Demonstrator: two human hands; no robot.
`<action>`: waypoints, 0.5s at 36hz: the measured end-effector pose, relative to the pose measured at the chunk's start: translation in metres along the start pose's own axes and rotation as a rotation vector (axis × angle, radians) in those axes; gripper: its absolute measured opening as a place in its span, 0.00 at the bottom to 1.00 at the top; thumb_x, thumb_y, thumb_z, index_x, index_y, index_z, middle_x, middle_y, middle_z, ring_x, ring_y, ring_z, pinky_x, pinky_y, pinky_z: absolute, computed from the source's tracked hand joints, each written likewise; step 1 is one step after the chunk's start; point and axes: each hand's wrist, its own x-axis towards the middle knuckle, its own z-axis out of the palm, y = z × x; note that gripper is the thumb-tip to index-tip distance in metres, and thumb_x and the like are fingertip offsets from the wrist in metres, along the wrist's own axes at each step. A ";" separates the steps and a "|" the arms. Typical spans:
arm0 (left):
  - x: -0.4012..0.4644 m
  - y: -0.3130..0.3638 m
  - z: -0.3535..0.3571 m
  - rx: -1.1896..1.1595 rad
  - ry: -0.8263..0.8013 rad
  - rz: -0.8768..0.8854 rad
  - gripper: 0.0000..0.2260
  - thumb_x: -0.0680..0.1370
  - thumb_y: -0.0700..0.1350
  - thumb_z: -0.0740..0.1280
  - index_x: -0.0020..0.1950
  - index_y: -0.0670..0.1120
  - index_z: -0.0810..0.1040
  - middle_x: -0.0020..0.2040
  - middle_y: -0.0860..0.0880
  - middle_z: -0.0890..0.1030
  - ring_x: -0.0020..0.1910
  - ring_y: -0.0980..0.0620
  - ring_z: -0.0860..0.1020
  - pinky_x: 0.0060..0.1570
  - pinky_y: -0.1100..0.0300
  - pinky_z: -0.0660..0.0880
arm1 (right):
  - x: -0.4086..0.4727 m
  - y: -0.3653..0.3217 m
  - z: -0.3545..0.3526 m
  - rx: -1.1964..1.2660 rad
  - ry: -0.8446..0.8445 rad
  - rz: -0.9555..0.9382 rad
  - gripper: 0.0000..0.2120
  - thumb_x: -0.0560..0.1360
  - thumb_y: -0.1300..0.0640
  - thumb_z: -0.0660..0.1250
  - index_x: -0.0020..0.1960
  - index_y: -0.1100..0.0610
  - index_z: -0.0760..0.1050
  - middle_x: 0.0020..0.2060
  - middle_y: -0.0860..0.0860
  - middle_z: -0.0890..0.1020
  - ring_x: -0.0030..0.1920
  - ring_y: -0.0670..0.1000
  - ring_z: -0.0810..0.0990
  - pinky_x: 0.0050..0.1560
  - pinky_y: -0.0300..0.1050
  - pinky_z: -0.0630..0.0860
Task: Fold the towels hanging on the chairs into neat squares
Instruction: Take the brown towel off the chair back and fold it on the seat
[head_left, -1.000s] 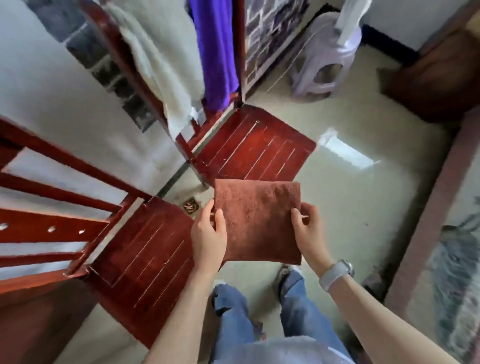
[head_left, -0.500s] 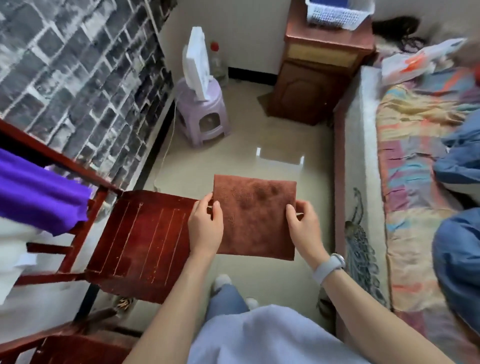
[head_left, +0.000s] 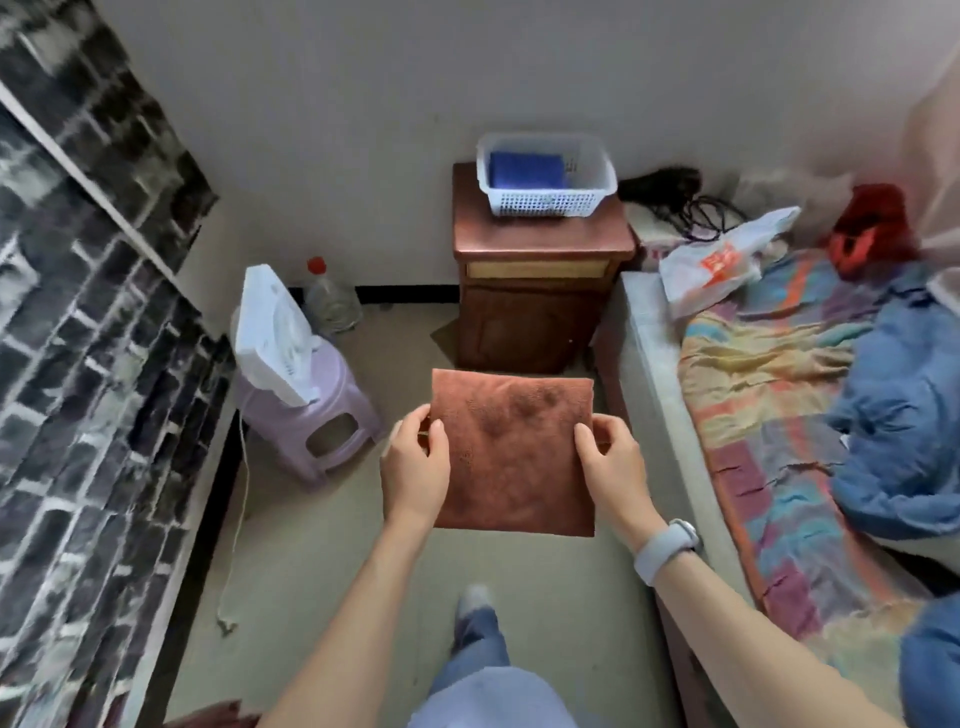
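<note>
A brown towel (head_left: 511, 452), folded into a flat square, hangs in the air in front of me at chest height. My left hand (head_left: 415, 470) grips its left edge, thumb on top. My right hand (head_left: 608, 462) grips its right edge the same way; a grey watch sits on that wrist. Ahead, a white plastic basket (head_left: 545, 205) holding a folded blue towel (head_left: 524, 169) stands on a brown wooden nightstand (head_left: 540, 291). The chairs are out of view except a red corner at the bottom left.
A lilac plastic stool (head_left: 317, 415) carrying a white fan (head_left: 272, 332) stands on the left, with a bottle (head_left: 330, 299) behind it. A bed (head_left: 800, 415) with a striped sheet, blue clothes and a plastic bag fills the right side. A brick-patterned wall runs along the left.
The view has swung right, away from the red chairs and hanging towels, toward the nightstand and bed. Both hands keep the same hold on the folded brown towel.
</note>
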 end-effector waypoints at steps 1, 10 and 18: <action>0.022 0.011 0.007 -0.001 -0.002 0.014 0.13 0.78 0.40 0.62 0.61 0.40 0.76 0.58 0.43 0.79 0.58 0.46 0.75 0.56 0.63 0.66 | 0.021 -0.008 0.000 0.007 0.009 -0.008 0.08 0.77 0.55 0.62 0.54 0.57 0.73 0.43 0.45 0.77 0.45 0.45 0.76 0.48 0.40 0.69; 0.175 0.094 0.083 -0.016 -0.094 0.100 0.13 0.78 0.41 0.62 0.60 0.42 0.76 0.58 0.45 0.79 0.58 0.48 0.75 0.57 0.63 0.66 | 0.190 -0.050 -0.009 0.050 0.114 0.006 0.11 0.77 0.54 0.62 0.56 0.58 0.74 0.47 0.48 0.78 0.51 0.48 0.76 0.54 0.45 0.72; 0.320 0.149 0.183 -0.041 -0.083 0.082 0.14 0.79 0.41 0.60 0.63 0.42 0.74 0.61 0.45 0.78 0.61 0.48 0.73 0.57 0.66 0.63 | 0.380 -0.067 -0.007 0.084 0.076 -0.008 0.11 0.77 0.53 0.61 0.56 0.56 0.73 0.48 0.48 0.78 0.50 0.47 0.76 0.51 0.42 0.72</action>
